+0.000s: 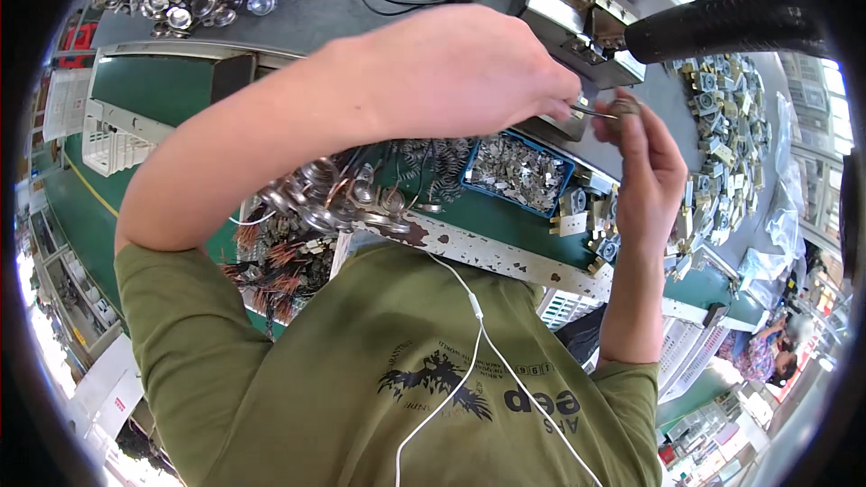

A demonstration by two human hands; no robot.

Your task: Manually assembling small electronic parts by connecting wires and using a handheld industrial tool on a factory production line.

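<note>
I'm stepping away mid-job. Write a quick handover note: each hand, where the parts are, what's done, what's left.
Left hand: pinching a thin metal pin, tip toward the right hand.
Right hand: holding a small round metal part at its fingertips.
Parts: blue tray of small metal pieces on the green bench; round metal caps beside it.
Done: assembled square pieces piled at right.
Left: pin and part look not yet joined.

Single head-worn fisheye view, looking steeply down, close over workbench (505,216)
</note>
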